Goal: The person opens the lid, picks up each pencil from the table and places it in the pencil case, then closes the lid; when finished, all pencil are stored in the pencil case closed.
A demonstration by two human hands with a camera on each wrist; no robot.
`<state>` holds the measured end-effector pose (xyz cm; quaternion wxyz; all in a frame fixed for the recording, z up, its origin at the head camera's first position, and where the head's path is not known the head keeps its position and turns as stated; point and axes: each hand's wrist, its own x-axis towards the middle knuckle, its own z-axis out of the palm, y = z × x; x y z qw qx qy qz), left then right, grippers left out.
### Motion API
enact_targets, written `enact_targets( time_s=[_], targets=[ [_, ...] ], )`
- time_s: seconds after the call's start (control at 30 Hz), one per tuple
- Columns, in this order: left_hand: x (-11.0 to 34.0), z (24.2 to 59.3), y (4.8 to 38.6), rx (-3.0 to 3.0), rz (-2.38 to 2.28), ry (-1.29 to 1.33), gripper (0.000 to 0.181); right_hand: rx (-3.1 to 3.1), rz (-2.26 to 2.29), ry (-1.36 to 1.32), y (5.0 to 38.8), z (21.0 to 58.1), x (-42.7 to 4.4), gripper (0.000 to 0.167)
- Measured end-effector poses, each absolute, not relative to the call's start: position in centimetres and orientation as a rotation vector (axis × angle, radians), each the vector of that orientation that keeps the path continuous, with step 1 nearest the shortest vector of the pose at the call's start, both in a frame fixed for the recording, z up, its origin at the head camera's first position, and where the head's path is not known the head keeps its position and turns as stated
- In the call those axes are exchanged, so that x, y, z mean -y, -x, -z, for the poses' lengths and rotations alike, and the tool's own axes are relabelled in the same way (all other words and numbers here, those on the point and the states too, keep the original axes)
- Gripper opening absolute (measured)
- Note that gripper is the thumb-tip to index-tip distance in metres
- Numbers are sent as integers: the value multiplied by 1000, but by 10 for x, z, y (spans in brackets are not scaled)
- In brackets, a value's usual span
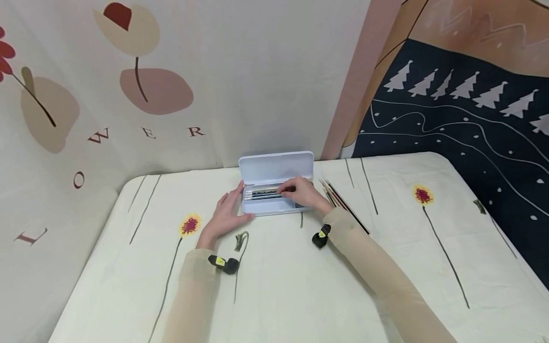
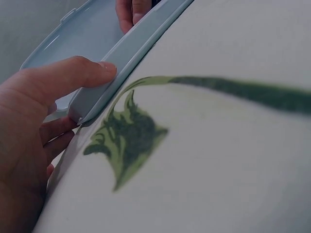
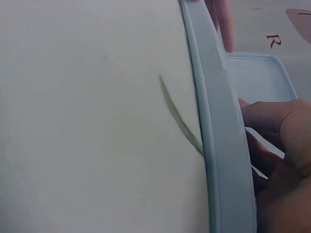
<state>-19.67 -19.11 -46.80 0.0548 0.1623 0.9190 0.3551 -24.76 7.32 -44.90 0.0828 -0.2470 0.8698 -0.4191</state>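
A pale blue pencil case [image 1: 270, 206] lies on the cloth with its lid [image 1: 276, 167] raised at the back. Several thin pencil-like sticks [image 1: 262, 193] lie lengthwise inside it. My left hand [image 1: 227, 214] grips the case's left end; in the left wrist view the thumb presses its front wall and other fingers reach round the end. Over the right half, my right hand [image 1: 302, 192] has curled fingers and pinches at the right part of the sticks. Its fingertips are partly hidden behind the case wall in the right wrist view.
Several more slim sticks [image 1: 347, 207] lie on the cloth right of the case, partly behind the right forearm. A flower-printed white cloth [image 1: 274, 281] covers the table. A printed curtain [image 1: 257, 85] hangs close behind the raised lid.
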Motion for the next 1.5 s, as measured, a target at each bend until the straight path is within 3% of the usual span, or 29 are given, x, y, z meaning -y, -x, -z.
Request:
enact_targets(
  time_s=[0.9,1.5],
  targets=[
    [190,470,198,-2807,-1071,-520,99,-2588,1324,720,239,444,-84,19],
    [191,471,198,-2805,-1057,-499,99,-2634,1438,678,230,424,-122,19]
  ],
)
